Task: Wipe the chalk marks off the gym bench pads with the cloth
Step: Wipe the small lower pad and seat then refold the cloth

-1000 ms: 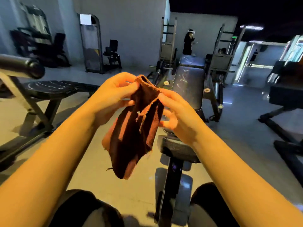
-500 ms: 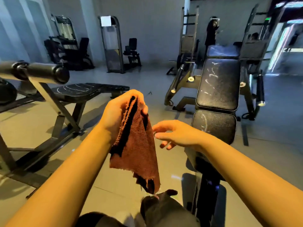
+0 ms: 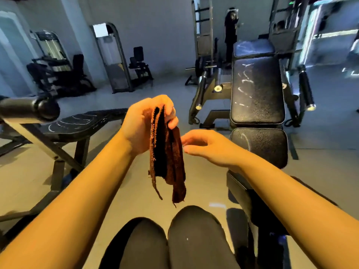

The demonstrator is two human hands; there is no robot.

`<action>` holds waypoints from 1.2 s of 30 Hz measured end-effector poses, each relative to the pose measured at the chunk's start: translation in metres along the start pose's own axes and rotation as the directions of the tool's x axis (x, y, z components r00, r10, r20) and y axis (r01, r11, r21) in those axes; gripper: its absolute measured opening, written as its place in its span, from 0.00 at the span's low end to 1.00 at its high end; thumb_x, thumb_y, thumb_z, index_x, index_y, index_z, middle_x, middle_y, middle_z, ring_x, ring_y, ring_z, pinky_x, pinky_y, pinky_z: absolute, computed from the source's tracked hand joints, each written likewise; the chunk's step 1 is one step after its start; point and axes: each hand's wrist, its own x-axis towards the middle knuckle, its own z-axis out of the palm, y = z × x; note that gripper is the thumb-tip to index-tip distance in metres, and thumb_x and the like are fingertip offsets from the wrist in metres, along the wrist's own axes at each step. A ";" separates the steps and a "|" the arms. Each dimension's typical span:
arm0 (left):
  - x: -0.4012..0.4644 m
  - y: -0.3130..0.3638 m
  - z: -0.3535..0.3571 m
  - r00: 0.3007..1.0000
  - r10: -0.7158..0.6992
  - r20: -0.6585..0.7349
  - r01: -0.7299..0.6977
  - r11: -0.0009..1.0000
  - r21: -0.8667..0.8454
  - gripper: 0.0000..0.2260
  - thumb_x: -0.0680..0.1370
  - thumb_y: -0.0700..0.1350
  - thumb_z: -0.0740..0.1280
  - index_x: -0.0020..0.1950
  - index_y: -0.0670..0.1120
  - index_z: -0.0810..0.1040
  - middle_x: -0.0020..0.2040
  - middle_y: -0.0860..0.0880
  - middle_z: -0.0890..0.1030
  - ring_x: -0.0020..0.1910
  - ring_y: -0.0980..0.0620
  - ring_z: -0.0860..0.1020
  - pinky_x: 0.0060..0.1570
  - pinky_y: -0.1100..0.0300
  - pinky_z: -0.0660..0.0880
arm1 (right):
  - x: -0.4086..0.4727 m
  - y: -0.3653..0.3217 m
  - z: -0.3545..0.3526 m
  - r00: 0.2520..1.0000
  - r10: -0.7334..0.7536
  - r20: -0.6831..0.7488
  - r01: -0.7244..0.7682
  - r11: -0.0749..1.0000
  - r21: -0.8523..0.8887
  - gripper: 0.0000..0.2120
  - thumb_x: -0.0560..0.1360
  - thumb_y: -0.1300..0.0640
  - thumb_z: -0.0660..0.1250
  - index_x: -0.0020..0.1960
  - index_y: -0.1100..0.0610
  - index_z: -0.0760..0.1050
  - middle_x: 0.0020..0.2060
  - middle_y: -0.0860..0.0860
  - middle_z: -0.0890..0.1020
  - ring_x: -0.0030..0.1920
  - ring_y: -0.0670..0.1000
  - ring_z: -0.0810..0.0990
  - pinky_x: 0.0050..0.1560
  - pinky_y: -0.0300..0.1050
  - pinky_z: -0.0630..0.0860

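My left hand [image 3: 142,125] grips a brown cloth [image 3: 168,162] by its top edge, and the folded cloth hangs down in mid-air. Just right of it, my right hand [image 3: 209,146] hovers with relaxed fingers, holding nothing. A black incline bench stands to the right. White chalk marks streak its long back pad [image 3: 256,90], and a curved chalk line shows on the seat pad [image 3: 260,144] beside my right wrist. To the left stands a flat bench pad [image 3: 77,125] with curved chalk lines. Both hands are apart from all pads.
A black roller bar [image 3: 29,108] on a slanted frame juts in at the left. Weight machines [image 3: 58,70] line the back wall. A person [image 3: 231,33] stands behind the incline bench. My knees [image 3: 174,241] show at the bottom, above tan floor.
My right hand let go of the cloth, which now hangs from the left hand alone, folded narrower. The view has shifted so the incline bench sits further right and closer.
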 end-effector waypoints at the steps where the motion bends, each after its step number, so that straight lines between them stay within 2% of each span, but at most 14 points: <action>1: 0.008 0.000 -0.003 1.000 -0.003 0.031 0.003 1.000 0.018 0.05 0.67 0.43 0.64 0.31 0.44 0.72 0.31 0.48 0.64 0.30 0.50 0.65 0.34 0.60 0.66 | 0.003 0.002 0.000 0.999 0.018 -0.026 -0.017 0.999 0.049 0.06 0.77 0.58 0.68 0.54 0.55 0.79 0.51 0.51 0.82 0.54 0.49 0.80 0.61 0.47 0.75; 5: 0.040 -0.006 -0.015 0.993 0.016 0.118 -0.020 0.999 0.030 0.05 0.67 0.42 0.61 0.31 0.45 0.72 0.30 0.49 0.66 0.29 0.51 0.65 0.34 0.60 0.65 | 0.017 0.010 -0.001 0.990 0.078 -0.120 -0.057 0.983 0.174 0.03 0.75 0.60 0.70 0.45 0.57 0.77 0.43 0.52 0.80 0.46 0.49 0.78 0.56 0.51 0.76; 7: 0.057 -0.011 -0.022 0.988 0.032 0.148 -0.033 0.999 0.001 0.05 0.66 0.44 0.63 0.30 0.44 0.72 0.30 0.49 0.66 0.29 0.51 0.65 0.34 0.61 0.66 | 0.028 0.015 -0.003 0.981 0.112 -0.157 -0.079 0.976 0.201 0.06 0.75 0.63 0.70 0.43 0.55 0.74 0.39 0.53 0.77 0.43 0.51 0.75 0.52 0.51 0.74; 11: 0.090 -0.021 -0.043 0.978 0.069 0.197 -0.065 0.998 -0.023 0.05 0.63 0.47 0.63 0.30 0.45 0.71 0.31 0.48 0.66 0.30 0.50 0.67 0.35 0.57 0.63 | 0.045 0.030 -0.017 0.967 0.198 -0.161 -0.182 0.977 0.113 0.07 0.74 0.66 0.71 0.46 0.57 0.76 0.39 0.57 0.78 0.42 0.50 0.76 0.55 0.53 0.76; 13: 0.106 -0.028 -0.061 0.975 0.077 0.208 -0.067 0.996 -0.055 0.04 0.65 0.44 0.61 0.30 0.46 0.71 0.30 0.48 0.69 0.32 0.49 0.69 0.36 0.56 0.64 | 0.052 0.042 -0.024 0.946 0.248 -0.207 -0.244 0.969 0.043 0.05 0.74 0.67 0.70 0.47 0.61 0.78 0.43 0.63 0.81 0.44 0.50 0.78 0.57 0.52 0.77; 15: 0.123 -0.039 -0.080 0.976 0.090 0.200 -0.060 0.987 -0.149 0.06 0.67 0.41 0.61 0.29 0.45 0.70 0.31 0.47 0.70 0.33 0.48 0.71 0.35 0.58 0.67 | 0.060 0.055 -0.029 0.922 0.295 -0.253 -0.306 0.952 -0.008 0.04 0.74 0.66 0.71 0.48 0.60 0.79 0.47 0.61 0.83 0.46 0.51 0.80 0.58 0.52 0.77; 18: 0.149 -0.059 -0.100 0.960 0.095 0.262 -0.020 0.961 -0.277 0.12 0.61 0.47 0.71 0.30 0.44 0.70 0.32 0.46 0.70 0.34 0.47 0.71 0.36 0.58 0.71 | 0.079 0.071 -0.026 0.897 0.354 -0.263 -0.375 0.926 -0.032 0.09 0.74 0.62 0.72 0.55 0.58 0.79 0.45 0.55 0.82 0.48 0.52 0.81 0.59 0.51 0.77; 21: 0.169 -0.077 -0.113 0.935 0.078 0.346 0.036 0.949 -0.312 0.11 0.60 0.48 0.70 0.30 0.44 0.71 0.32 0.46 0.70 0.33 0.47 0.71 0.36 0.59 0.71 | 0.104 0.083 -0.021 0.829 0.357 -0.432 -0.423 0.904 -0.065 0.09 0.74 0.62 0.71 0.54 0.56 0.79 0.47 0.57 0.81 0.48 0.56 0.80 0.57 0.55 0.77; 23: 0.183 -0.084 -0.115 0.910 0.057 0.411 0.080 0.948 -0.309 0.09 0.60 0.46 0.69 0.30 0.44 0.71 0.32 0.46 0.70 0.33 0.48 0.70 0.36 0.58 0.70 | 0.118 0.089 -0.021 0.796 0.350 -0.494 -0.424 0.905 -0.041 0.13 0.75 0.60 0.71 0.56 0.48 0.75 0.51 0.54 0.80 0.45 0.49 0.79 0.53 0.51 0.79; 25: 0.198 -0.089 -0.115 0.884 0.038 0.467 0.119 0.946 -0.302 0.07 0.61 0.46 0.67 0.30 0.43 0.70 0.32 0.45 0.69 0.32 0.48 0.70 0.34 0.59 0.69 | 0.128 0.093 -0.024 0.820 0.355 -0.449 -0.420 0.906 -0.050 0.16 0.76 0.60 0.70 0.60 0.46 0.74 0.58 0.50 0.77 0.46 0.42 0.77 0.46 0.39 0.76; 29: 0.229 -0.103 -0.113 0.825 0.042 0.563 0.147 0.947 -0.286 0.06 0.63 0.45 0.65 0.31 0.44 0.71 0.32 0.46 0.69 0.32 0.49 0.70 0.34 0.58 0.67 | 0.140 0.101 -0.037 0.834 0.391 -0.389 -0.430 0.902 -0.015 0.07 0.79 0.60 0.65 0.55 0.57 0.79 0.51 0.53 0.80 0.42 0.44 0.77 0.38 0.37 0.73; 32: 0.252 -0.117 -0.113 0.800 0.035 0.599 0.142 0.959 -0.246 0.03 0.65 0.41 0.61 0.31 0.45 0.72 0.32 0.45 0.69 0.32 0.48 0.71 0.36 0.55 0.64 | 0.139 0.108 -0.045 0.776 0.389 -0.497 -0.375 0.917 0.132 0.13 0.82 0.52 0.59 0.55 0.58 0.79 0.47 0.48 0.80 0.44 0.44 0.77 0.42 0.37 0.72; 34: 0.265 -0.126 -0.112 0.762 0.040 0.646 0.146 0.961 -0.233 0.03 0.65 0.42 0.61 0.32 0.45 0.72 0.33 0.45 0.68 0.33 0.48 0.71 0.37 0.54 0.64 | 0.133 0.111 -0.047 0.763 0.343 -0.548 -0.295 0.939 0.176 0.15 0.78 0.45 0.63 0.55 0.55 0.80 0.48 0.47 0.82 0.48 0.44 0.80 0.48 0.37 0.75; 36: 0.284 -0.138 -0.106 0.679 0.045 0.733 0.172 0.960 -0.219 0.04 0.65 0.44 0.61 0.32 0.45 0.72 0.32 0.46 0.69 0.34 0.48 0.71 0.37 0.57 0.68 | 0.131 0.121 -0.050 0.744 0.293 -0.601 -0.266 0.954 0.136 0.16 0.73 0.45 0.68 0.54 0.55 0.79 0.49 0.48 0.83 0.52 0.46 0.81 0.54 0.39 0.76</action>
